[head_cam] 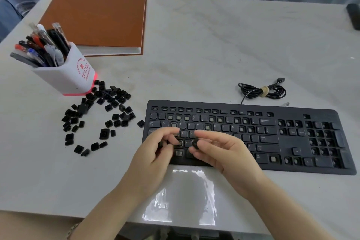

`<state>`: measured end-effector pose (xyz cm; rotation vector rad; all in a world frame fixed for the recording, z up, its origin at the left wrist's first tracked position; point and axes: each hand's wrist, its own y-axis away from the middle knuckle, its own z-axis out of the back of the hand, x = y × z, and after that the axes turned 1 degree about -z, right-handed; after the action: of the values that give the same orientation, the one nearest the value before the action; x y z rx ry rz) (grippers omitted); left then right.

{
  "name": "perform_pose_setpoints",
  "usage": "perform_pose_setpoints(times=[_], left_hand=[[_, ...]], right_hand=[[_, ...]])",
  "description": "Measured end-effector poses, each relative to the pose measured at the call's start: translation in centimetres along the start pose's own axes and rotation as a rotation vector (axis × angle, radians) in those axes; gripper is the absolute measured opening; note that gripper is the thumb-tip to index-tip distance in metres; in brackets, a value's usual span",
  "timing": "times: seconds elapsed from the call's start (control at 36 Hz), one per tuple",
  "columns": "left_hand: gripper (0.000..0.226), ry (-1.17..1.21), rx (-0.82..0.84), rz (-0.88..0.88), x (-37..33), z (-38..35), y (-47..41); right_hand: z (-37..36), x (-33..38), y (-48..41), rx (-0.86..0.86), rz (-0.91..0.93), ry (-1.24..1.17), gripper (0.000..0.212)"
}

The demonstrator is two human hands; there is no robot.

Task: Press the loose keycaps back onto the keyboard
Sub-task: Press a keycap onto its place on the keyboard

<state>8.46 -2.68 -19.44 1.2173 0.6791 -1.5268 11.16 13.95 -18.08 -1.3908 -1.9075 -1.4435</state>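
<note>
The left hand [155, 154] and the right hand [220, 154] are bare, with bare forearms running down to the bottom edge, and low on the left forearm sits a thin bracelet [73, 229] of small pale links, partly cut off

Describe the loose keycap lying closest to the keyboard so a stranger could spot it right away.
Find the black keyboard on the white table. Just off its left edge, level with the Tab row, lies one black keycap. Unlike the pile of keycaps further left by the pen holder, it sits alone, apart from the rest.
</note>
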Motion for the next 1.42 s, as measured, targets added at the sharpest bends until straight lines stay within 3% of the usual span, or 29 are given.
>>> perform_pose_setpoints(times=[0.14, 0.42, 0.83, 0.94, 1.22, 1.42], left_hand=[[0.044, -0.073, 0.018, 0.027, -0.3, -0.3, 0.2], [0.016, -0.006, -0.015, 0.050, -0.7, -1.1, 0.2], [0.024, 0.000, 0.085, 0.100, -1.9, -4.6, -0.6], [0.027, -0.039, 0.029, 0.057, -1.9, -5.3, -0.8], [0.027, -0.145, -0.198, -0.045, -1.0, -2.7, -1.3], [0.031, -0.123, -0.294, 0.013, 0.6, -0.8, -1.6]], right_hand=[[1.2, 0.2, 0.7, -0.038, 0.037, 0.080, 0.030], [2.7, 0.4, 1.3, -0.240, 0.200, 0.395, 0.027], [7.8, 0.0, 2.6, -0.351, 0.247, 0.651, 0.034], [8.6, 0.5, 2.3, -0.384, 0.273, 0.713, 0.036], [4.5, 2.9, -2.2, -0.217, 0.371, 0.885, 0.019], [0.8, 2.7, -6.2, -0.148, 0.445, 1.093, 0.018]])
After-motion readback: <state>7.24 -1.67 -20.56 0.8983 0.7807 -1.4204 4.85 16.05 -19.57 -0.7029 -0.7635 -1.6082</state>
